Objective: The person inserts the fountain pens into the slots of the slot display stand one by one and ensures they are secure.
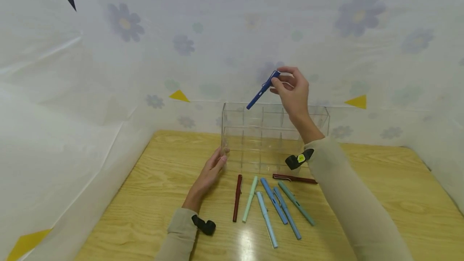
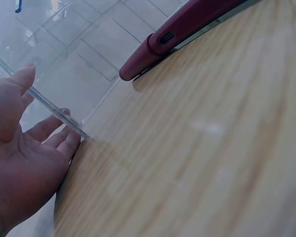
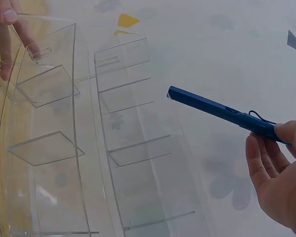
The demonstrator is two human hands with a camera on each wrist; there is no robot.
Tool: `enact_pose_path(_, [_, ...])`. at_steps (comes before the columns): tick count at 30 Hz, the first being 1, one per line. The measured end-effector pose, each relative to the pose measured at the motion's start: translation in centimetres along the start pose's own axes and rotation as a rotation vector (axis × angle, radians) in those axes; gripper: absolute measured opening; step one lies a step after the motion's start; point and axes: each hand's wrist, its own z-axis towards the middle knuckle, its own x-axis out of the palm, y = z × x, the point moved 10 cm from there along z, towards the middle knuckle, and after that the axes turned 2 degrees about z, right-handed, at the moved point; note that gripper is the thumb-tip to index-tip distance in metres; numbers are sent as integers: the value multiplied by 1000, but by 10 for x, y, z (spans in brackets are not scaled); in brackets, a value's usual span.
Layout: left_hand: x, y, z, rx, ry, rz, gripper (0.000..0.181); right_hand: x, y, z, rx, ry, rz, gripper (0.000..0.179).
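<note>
My right hand (image 1: 294,92) pinches a dark blue capped pen (image 1: 263,90) by its clip end, above the clear acrylic organizer (image 1: 252,151). The pen slants, its free end pointing down and left. In the right wrist view the blue pen (image 3: 212,108) is apart from the organizer's dividers (image 3: 133,89). At the organizer's lower left side, my left hand (image 1: 210,174) holds the edge of the side panel, thumb at the front and fingers beside it. A dark red pen (image 1: 237,198) lies nearest that hand; the left wrist view shows this red pen (image 2: 182,34) close up.
Before the organizer several more pens lie on the wooden table (image 1: 145,196): a mint pen (image 1: 250,199), a light blue pen (image 1: 266,219), blue pens (image 1: 273,200), a green pen (image 1: 296,203) and a dark red pen (image 1: 294,179) lying crosswise. A flower-patterned sheet (image 1: 232,51) hangs behind.
</note>
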Motion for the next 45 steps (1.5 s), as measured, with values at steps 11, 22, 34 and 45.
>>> enact_pose_path(11, [1,1,-2,-8,-6,-11,54,4,-27,-1,90,69,-26,21])
enact_pose_path(22, [0,0,-1,-12,-22,30,52,4,-42,-7,155,153,-140,21])
enact_pose_path(34, [5,-2,0,-12,-14,22,54,-13,-48,-8,231,174,-176,19])
enact_pose_path(45, [6,-1,1,-8,4,7,52,-21,-45,-12,280,254,-246,30])
